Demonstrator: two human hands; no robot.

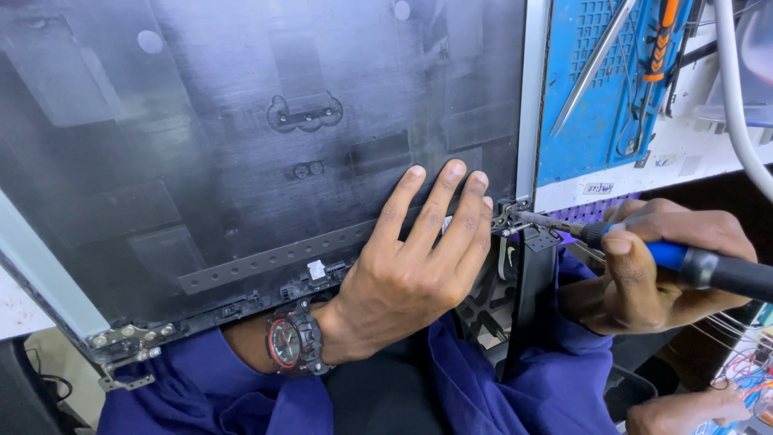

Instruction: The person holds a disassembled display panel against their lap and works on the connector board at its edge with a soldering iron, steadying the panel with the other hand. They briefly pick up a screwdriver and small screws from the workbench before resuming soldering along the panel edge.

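A large dark laptop screen back panel (241,145) fills most of the view, tilted toward me. My left hand (411,258), with a red and black watch on its wrist, presses flat on the panel's lower right part, fingers spread. My right hand (652,266) is closed around a blue and black screwdriver (684,262). The screwdriver tip sits at the metal hinge (515,217) on the panel's lower right corner. A second hinge (129,342) shows at the lower left corner.
A blue work mat (596,121) with tweezers (592,64) and an orange-handled tool (662,40) lies behind the panel at the right. A white cable (737,105) hangs at the far right. Another person's hand (684,411) and coloured wires (745,370) are at the bottom right.
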